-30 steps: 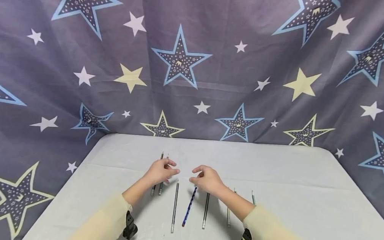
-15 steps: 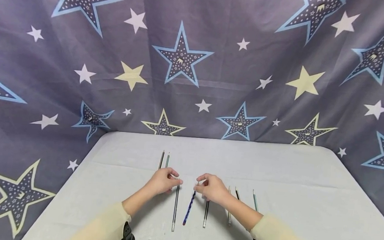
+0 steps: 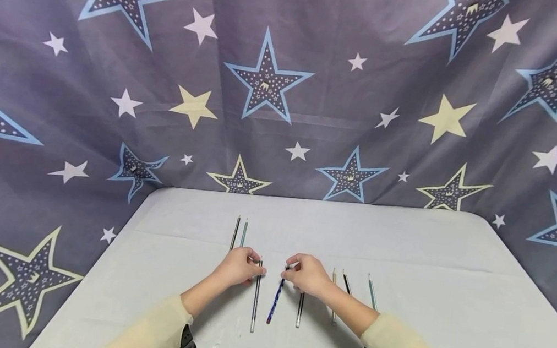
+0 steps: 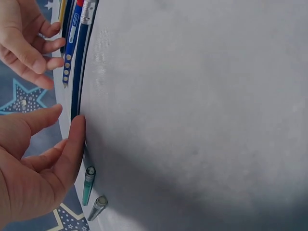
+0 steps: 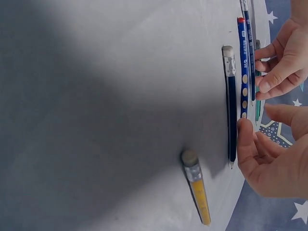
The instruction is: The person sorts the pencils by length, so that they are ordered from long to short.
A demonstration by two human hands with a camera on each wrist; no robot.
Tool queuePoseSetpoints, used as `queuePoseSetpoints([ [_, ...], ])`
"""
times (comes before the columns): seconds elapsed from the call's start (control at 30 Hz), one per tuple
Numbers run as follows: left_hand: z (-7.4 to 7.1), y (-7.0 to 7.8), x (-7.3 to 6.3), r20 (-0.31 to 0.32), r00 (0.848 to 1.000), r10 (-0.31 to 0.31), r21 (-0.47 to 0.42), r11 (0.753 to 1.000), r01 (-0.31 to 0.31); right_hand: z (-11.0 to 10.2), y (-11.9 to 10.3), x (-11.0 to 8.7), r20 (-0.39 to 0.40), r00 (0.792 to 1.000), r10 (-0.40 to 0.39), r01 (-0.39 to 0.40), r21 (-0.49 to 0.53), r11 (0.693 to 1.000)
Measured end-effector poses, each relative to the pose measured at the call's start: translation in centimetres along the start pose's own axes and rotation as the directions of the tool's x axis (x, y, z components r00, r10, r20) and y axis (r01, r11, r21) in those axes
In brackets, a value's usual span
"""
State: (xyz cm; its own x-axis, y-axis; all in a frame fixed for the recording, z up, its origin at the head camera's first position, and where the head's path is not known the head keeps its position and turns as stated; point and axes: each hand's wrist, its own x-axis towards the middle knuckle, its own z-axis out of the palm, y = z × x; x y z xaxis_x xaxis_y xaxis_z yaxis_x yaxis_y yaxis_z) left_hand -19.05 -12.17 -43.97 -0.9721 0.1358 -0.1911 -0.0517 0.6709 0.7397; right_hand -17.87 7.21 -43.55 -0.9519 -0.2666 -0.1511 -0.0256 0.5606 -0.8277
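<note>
My left hand (image 3: 239,265) is at the far end of a dark striped pencil (image 3: 255,304) with a white eraser. In the left wrist view its index fingertip (image 4: 79,122) meets that pencil, while the thumb stands apart. My right hand (image 3: 307,275) is at the tip of a blue dotted pencil (image 3: 275,305) with a red end. In the right wrist view the index finger (image 5: 245,132) covers that tip, with a gap to the thumb (image 5: 274,110). Both pencils lie on the white tabletop (image 3: 181,209).
Left of the hands lie a black pencil (image 3: 236,232) and a green pencil (image 3: 244,233). To the right are another dark pencil (image 3: 299,311), a yellow pencil (image 5: 199,197), a black pencil (image 3: 346,282) and a green pencil (image 3: 372,293). A starry curtain (image 3: 304,110) hangs behind the table.
Both hands have come slightly nearer the person, from just beyond the pencil tips to the far ends of the striped and blue pencils. The pencils look hardly moved.
</note>
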Motion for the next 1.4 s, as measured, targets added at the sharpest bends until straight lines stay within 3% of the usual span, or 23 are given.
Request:
queuePoseSetpoints([
  [0.23, 0.2, 0.1, 0.1, 0.006, 1.0, 0.002, 0.041, 0.999, -0.002, 0.2, 0.3, 0.3, -0.029, 1.0, -0.009, 0.006, -0.089, 0.996],
  [0.4, 0.4, 0.0, 0.3, 0.006, 1.0, 0.016, 0.058, 0.998, -0.016, 0.4, 0.3, 0.6, -0.062, 0.996, -0.066, 0.05, -0.227, 0.973],
  [0.5, 0.5, 0.1, 0.3, 0.011, 1.0, 0.024, 0.06, 0.998, -0.025, 0.5, 0.2, 0.6, -0.067, 0.995, -0.077, 0.057, -0.255, 0.965],
  [0.83, 0.7, 0.1, 0.2, 0.003, 0.999, 0.049, 0.075, 0.996, -0.049, 1.0, -0.2, -0.3, -0.056, 0.997, -0.054, 0.041, -0.224, 0.974],
  [1.17, 0.5, 0.0, 0.2, -0.019, 0.998, 0.055, 0.096, 0.994, -0.053, 2.2, -1.0, -0.5, -0.1, 0.994, -0.038, 0.015, -0.219, 0.976],
  [1.4, 0.4, -0.1, 0.2, -0.014, 0.998, 0.056, 0.064, 0.996, -0.055, 3.0, -1.0, -0.6, -0.117, 0.993, -0.026, 0.0, -0.22, 0.975],
])
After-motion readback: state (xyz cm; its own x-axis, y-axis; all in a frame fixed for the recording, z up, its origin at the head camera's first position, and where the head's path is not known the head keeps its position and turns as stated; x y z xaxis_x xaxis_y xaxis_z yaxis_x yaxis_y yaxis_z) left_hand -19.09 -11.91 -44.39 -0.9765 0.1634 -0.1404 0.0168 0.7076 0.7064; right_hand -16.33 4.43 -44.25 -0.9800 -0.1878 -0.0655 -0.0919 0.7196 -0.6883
